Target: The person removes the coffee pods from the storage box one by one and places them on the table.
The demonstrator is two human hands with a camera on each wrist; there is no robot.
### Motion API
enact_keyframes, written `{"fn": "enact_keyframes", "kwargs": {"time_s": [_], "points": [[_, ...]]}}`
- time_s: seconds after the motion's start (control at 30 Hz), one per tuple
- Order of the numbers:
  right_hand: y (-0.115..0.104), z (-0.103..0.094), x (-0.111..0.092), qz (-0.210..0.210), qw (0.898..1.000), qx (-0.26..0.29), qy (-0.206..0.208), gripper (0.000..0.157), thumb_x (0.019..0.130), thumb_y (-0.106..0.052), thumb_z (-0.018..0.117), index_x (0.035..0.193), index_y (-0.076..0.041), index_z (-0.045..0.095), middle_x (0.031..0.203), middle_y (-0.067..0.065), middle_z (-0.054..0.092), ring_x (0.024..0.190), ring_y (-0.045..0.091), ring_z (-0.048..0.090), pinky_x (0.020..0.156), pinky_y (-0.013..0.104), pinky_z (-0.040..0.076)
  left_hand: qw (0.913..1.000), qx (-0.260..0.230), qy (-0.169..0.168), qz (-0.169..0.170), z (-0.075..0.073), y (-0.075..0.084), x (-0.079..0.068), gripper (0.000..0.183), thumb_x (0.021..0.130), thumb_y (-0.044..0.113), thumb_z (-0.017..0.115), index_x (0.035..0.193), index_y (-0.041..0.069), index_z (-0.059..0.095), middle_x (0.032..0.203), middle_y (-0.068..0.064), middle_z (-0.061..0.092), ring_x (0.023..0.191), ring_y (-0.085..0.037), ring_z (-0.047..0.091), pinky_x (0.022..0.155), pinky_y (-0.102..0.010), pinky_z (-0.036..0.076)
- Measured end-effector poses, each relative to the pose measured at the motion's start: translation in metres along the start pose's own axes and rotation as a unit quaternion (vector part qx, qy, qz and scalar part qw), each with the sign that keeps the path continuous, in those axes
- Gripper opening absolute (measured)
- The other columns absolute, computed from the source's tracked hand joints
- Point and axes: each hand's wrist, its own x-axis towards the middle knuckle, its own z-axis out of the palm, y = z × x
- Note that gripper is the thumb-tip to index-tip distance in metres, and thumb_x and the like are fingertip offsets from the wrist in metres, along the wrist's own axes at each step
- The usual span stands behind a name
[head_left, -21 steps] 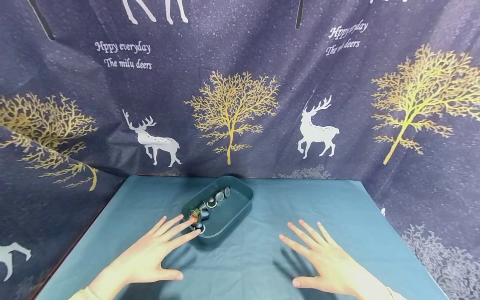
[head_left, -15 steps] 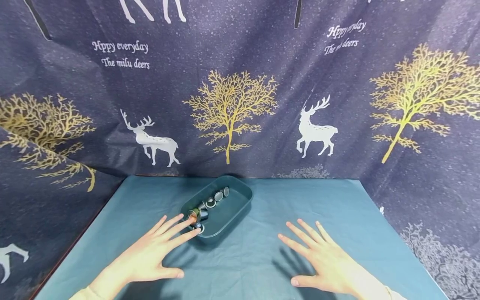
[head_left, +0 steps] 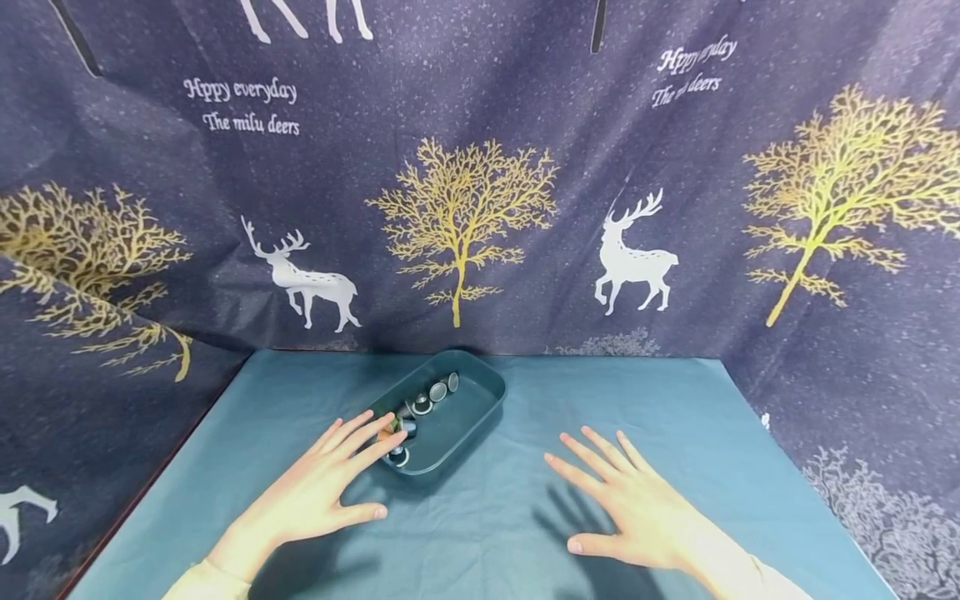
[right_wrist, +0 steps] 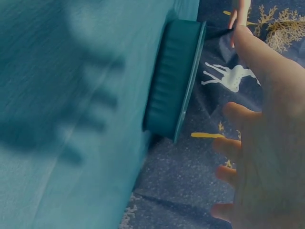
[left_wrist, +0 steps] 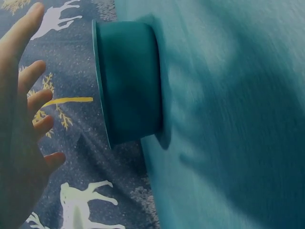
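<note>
The head view shows capsules [head_left: 438, 392] inside the tray [head_left: 467, 423], hidden behind its wall [left_wrist: 128, 83] in both wrist views, while left hand [head_left: 315, 487] and right hand [head_left: 641, 517] spread empty fingers [head_left: 576, 477] wide.

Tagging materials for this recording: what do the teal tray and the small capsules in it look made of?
Tray: likely moulded plastic with a dull finish; its walls look one-piece under a thin rim. Capsules: possibly aluminium with a metallic finish, as several round faces look silvery; coloured plastic is possible.
</note>
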Motion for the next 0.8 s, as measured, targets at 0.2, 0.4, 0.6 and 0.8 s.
{"fn": "enact_keyframes", "kwargs": {"time_s": [0.2,0.4,0.6,0.8], "points": [[-0.002,-0.001,0.004,-0.003,1.0,0.0,0.005,0.086,0.083,-0.077,0.052,0.155,-0.034,0.033,0.161,-0.002,0.032,0.15,0.029,0.029,0.121,0.059,0.014,0.9994,-0.02,-0.007,-0.027,0.003,-0.001,0.003,0.084,0.082,0.062,0.068,0.154,0.033,0.034,0.162,0.006,0.03,0.146,-0.031,0.032,0.115,-0.057,0.025],[-0.002,-0.002,0.006,-0.014,1.0,-0.012,0.025,0.086,0.083,-0.076,0.053,0.154,-0.032,0.034,0.16,0.0,0.036,0.148,0.031,0.032,0.119,0.027,-0.024,0.9975,-0.041,-0.001,-0.058,0.001,-0.004,0.002,0.087,0.079,0.048,0.077,0.154,0.03,0.036,0.162,0.004,0.029,0.147,-0.032,0.029,0.11,-0.063,0.028],[-0.003,-0.003,0.009,-0.004,1.0,-0.001,0.015,0.086,0.083,-0.076,0.052,0.155,-0.033,0.032,0.161,-0.001,0.032,0.15,0.031,0.029,0.125,0.039,-0.012,0.9949,-0.052,-0.007,-0.087,0.001,-0.006,0.001,0.086,0.081,0.051,0.075,0.155,0.031,0.034,0.162,0.001,0.029,0.148,-0.035,0.028,0.11,-0.063,0.028],[-0.002,-0.008,0.014,0.018,1.0,0.015,0.004,0.087,0.083,-0.076,0.053,0.156,-0.037,0.026,0.163,0.0,0.03,0.151,0.03,0.026,0.115,0.063,0.025,0.9861,-0.089,-0.012,-0.14,0.004,-0.008,-0.001,0.085,0.084,0.052,0.072,0.156,0.036,0.029,0.163,-0.002,0.028,0.148,-0.039,0.025,0.109,-0.067,0.028]]}}
